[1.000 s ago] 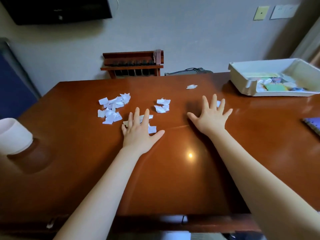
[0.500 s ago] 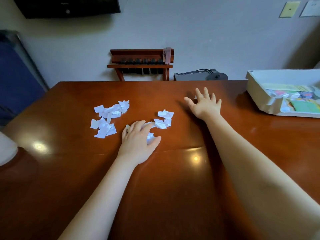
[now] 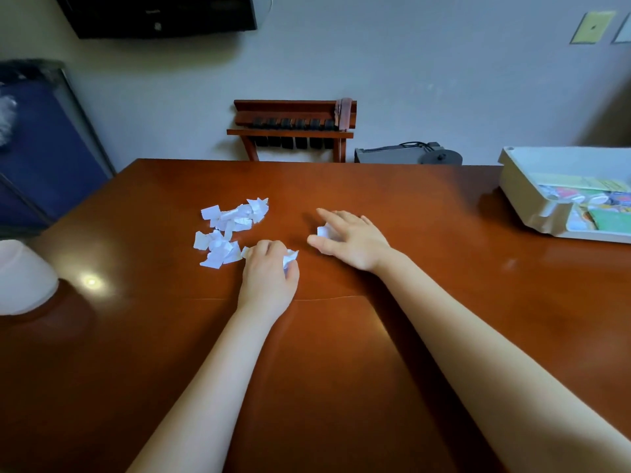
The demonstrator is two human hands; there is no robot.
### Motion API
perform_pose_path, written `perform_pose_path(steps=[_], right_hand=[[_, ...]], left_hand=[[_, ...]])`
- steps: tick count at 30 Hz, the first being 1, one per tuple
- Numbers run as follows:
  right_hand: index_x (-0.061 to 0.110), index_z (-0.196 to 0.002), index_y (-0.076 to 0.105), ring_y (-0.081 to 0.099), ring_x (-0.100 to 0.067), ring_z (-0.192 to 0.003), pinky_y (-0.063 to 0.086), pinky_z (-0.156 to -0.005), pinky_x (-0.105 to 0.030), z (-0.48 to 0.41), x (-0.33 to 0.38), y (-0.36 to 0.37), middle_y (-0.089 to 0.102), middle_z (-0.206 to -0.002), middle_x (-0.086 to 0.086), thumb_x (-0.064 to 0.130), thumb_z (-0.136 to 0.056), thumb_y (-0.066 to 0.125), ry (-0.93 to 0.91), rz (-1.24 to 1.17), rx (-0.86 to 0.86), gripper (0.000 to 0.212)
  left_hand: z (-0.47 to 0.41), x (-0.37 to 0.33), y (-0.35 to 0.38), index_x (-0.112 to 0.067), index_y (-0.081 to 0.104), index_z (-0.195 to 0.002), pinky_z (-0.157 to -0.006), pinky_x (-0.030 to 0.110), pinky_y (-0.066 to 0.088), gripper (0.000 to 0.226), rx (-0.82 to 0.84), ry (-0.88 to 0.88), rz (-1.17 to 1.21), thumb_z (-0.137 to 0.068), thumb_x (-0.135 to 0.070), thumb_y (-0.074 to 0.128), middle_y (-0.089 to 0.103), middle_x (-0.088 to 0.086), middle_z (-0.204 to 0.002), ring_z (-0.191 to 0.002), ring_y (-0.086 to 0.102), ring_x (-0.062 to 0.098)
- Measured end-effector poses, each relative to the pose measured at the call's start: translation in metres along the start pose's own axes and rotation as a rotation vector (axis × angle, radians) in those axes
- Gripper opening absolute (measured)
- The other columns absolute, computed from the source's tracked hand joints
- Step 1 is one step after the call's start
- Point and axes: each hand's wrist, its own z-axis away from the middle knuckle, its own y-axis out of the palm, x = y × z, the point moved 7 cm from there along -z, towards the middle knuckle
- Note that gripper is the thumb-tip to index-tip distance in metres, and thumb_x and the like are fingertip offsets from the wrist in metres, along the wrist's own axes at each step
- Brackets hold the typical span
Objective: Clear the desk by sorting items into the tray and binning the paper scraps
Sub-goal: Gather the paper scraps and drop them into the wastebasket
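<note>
Far left, a blue panel (image 3: 41,145) in a metal frame stands against the wall, and a dark screen (image 3: 160,15) hangs on the wall above it. A white rounded container (image 3: 24,278) sits at the left edge of the desk (image 3: 341,387), cut off by the frame. The desk is a glossy reddish-brown wood surface with light reflections and a thin seam running across its middle. A loose pile of white paper scraps (image 3: 228,230) lies left of centre, in two touching clusters. Just right of the pile, the left hand (image 3: 269,271) is curled into a narrow fist around crumpled scraps, white paper showing at both sides of the knuckles. Beside it, the right hand (image 3: 351,238) rests palm down with fingers partly spread, covering a small crumpled scrap (image 3: 323,232) between thumb and forefinger; whether it grips the scrap cannot be told. Behind the desk, against the pale wall, stands a wooden rack (image 3: 293,128) with dark slats, and to its right a grey device (image 3: 406,155) with a black cable. At far right, a white tray (image 3: 519,186) sits on the desk, well apart from the hands, holding coloured papers and small items. A yellowish wall plate (image 3: 592,27) is mounted top right
</note>
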Motion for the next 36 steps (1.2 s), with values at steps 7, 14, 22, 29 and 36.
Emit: perform_pose_path(steps=[7,14,22,29,36], right_hand=[[0.024,-0.121,0.049,0.042,-0.025,-0.108,0.036,-0.085,-0.033,0.007,0.02,0.002,0.047,-0.121,-0.003,0.039,-0.098,0.04,-0.121,0.256,-0.237,0.029],[0.015,-0.092,0.055,0.052,-0.018,-0.065,0.032,-0.048,-0.024,0.02,0.029,-0.005,0.055,-0.08,0.003,0.039,-0.098,0.041,-0.078,0.274,-0.329,0.028],[0.019,-0.052,0.036,0.053,-0.012,-0.046,0.034,-0.049,-0.023,0.04,0.026,-0.016,0.054,-0.049,0.004,0.044,-0.095,0.048,0.081,0.081,-0.377,0.051],[0.014,-0.052,0.029,0.06,-0.012,-0.046,0.033,-0.051,-0.025,0.093,0.028,-0.052,0.042,-0.043,-0.004,0.036,-0.093,0.055,0.216,-0.295,-0.623,0.053],[0.019,-0.046,0.021,0.049,0.0,-0.033,0.027,-0.041,-0.015,0.165,0.033,-0.075,0.032,-0.032,0.007,0.028,-0.093,0.058,0.264,-0.454,-0.823,0.06]], left_hand=[[0.008,0.011,-0.012,-0.009,0.052,-0.119,-0.081,0.024,0.046,0.03,-0.028,0.025,-0.103,-0.096,-0.027,0.043,0.054,0.009,-0.112,-0.101,0.052,0.019],[0.01,0.004,-0.016,-0.013,0.055,-0.106,-0.061,0.021,0.045,0.03,0.012,0.02,-0.184,-0.097,-0.038,0.04,0.065,0.005,-0.095,-0.083,0.063,0.019],[0.01,0.027,-0.029,-0.006,0.058,-0.097,-0.056,0.016,0.04,0.028,-0.068,-0.185,0.389,-0.095,-0.031,0.048,0.056,0.006,-0.087,-0.081,0.055,0.016],[0.021,0.009,-0.051,-0.008,0.051,-0.071,-0.054,0.014,0.037,0.028,-0.131,-0.12,0.712,-0.093,-0.025,0.051,0.045,-0.005,-0.061,-0.059,0.047,0.011],[0.042,-0.038,-0.072,-0.012,0.049,-0.065,-0.058,0.023,0.04,0.033,-0.113,-0.04,0.9,-0.092,-0.03,0.051,0.044,-0.002,-0.059,-0.059,0.046,0.012]])
